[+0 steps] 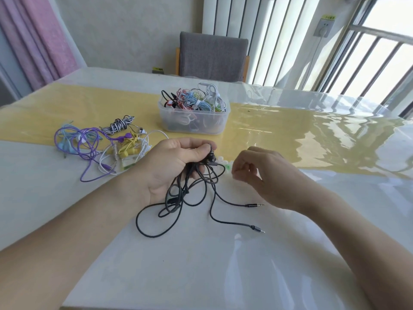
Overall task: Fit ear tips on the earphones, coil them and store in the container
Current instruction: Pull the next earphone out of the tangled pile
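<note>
Left hand (176,162) gripping black earphones (211,158), cords trailing nearward, orientation unclear

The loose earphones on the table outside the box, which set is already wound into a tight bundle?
The black-and-white striped earphones, lying behind the pile. The purple, yellow and white sets beside them lie loose and tangled.

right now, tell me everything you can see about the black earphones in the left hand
The black earphones are thin dark cables, tangled and uncoiled. The left hand grips them near the top, where a dark earbud pokes out beside the thumb. Loose loops hang down onto the white table. Two metal-tipped jack plugs lie on the table, so it may be two sets. Whether ear tips are fitted cannot be told.
</note>
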Tool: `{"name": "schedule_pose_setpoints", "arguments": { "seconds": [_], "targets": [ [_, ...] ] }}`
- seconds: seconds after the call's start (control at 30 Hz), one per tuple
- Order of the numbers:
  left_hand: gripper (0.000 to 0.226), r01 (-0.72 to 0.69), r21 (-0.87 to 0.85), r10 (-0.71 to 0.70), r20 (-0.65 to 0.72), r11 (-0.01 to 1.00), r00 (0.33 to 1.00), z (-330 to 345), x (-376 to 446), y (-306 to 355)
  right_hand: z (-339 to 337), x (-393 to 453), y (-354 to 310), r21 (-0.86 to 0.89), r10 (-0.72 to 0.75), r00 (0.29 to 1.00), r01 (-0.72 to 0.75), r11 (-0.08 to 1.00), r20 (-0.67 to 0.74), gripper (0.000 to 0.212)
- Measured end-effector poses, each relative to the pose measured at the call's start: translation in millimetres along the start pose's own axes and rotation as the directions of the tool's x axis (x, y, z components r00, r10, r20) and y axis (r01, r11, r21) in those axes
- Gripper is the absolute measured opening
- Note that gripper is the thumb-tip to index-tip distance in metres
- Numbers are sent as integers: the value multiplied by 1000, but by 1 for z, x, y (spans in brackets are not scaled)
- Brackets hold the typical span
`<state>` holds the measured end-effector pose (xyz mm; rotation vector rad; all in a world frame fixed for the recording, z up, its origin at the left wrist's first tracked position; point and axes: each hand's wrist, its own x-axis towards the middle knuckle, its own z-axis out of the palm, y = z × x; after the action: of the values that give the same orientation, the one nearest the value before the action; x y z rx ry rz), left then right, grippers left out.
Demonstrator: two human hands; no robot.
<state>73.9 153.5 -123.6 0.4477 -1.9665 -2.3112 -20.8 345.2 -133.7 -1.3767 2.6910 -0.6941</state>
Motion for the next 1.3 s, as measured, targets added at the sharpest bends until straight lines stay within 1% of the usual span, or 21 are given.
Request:
{"name": "schedule_pose_setpoints", "arguments": {
  "seconds": [0.07, 0.1, 0.13, 0.2, 0.23, 0.27, 0.3, 0.37, 0.4, 0.5, 0.53, 0.6, 0.73, 0.83, 0.87, 0.93, 1.03, 1.2, 1.3],
  "targets": [
    [13, 13, -11, -13, 3, 1000, 1000, 1, -1, 2, -5, -1, -3, 90, 21, 998, -16, 996, -60, 8],
    [14, 15, -16, -15, 3, 1000, 1000, 1, -1, 3, -7, -2, -6, 179, 39, 997, -26, 983, -71, 9],
    [15, 13, -16, -13, -1, 1000, 1000, 2, -1, 3, -9, -3, -10, 304, 46, 997, -23, 952, -67, 9],
    [15, -4, -24, 4, -21, 1000, 1000, 3, -1, 3, -10, -4, -17, 576, 21, 998, 18, 817, -60, 12],
    [14, -20, -36, 18, -37, 999, 999, 3, -1, 2, -10, -4, -21, 666, 11, 998, 37, 745, -68, 17],
    [12, -39, -45, 36, -54, 998, 998, 3, -1, 1, -8, -5, -24, 715, 13, 997, 48, 698, -79, 23],
    [11, -64, -45, 61, -64, 997, 996, 4, -1, 0, -6, -5, -26, 733, 23, 995, 59, 678, -101, 29],
    [9, -129, -33, 126, -68, 991, 990, 6, -2, -3, 0, -4, -28, 722, 59, 984, 84, 687, -171, 33],
    [8, -165, -23, 163, -65, 986, 984, 7, -3, -4, 2, -4, -29, 708, 75, 975, 97, 699, -208, 31],
    [10, -276, 56, 278, -33, 960, 960, 8, -4, -8, 6, -3, -29, 654, 75, 962, 121, 746, -264, 7],
    [13, -314, 99, 316, -10, 944, 949, 8, -5, -9, 6, -4, -28, 633, 67, 961, 123, 765, -267, 5],
    [17, -361, 137, 360, 33, 922, 932, 8, -6, -10, 6, -4, -28, 610, 68, 957, 125, 783, -283, 11],
    [19, -362, 49, 360, 50, 931, 932, 10, -8, -8, 4, -3, -27, 603, 99, 938, 131, 787, -333, 13],
    [29, -315, -50, 318, 80, 948, 945, 7, -6, -7, 1, -3, -27, 644, 116, 914, 181, 744, -390, 14],
    [31, -299, -59, 303, 92, 952, 948, 7, -5, -6, -1, -4, -26, 654, 116, 903, 207, 728, -415, 14],
    [33, -284, -54, 289, 116, 957, 950, 6, -5, -6, -4, -4, -25, 652, 105, 880, 258, 713, -463, 15],
    [31, -301, -46, 305, 138, 952, 942, 7, -5, -7, -6, -5, -23, 631, 73, 856, 318, 708, -512, 14],
    [33, -368, 36, 360, 147, 929, 921, 7, -6, -9, -7, -6, -23, 584, 11, 848, 356, 730, -530, 21],
    [33, -420, 102, 404, 146, 902, 903, 8, -6, -11, -7, -6, -23, 562, -9, 851, 355, 747, -525, 21]
  ]
}}
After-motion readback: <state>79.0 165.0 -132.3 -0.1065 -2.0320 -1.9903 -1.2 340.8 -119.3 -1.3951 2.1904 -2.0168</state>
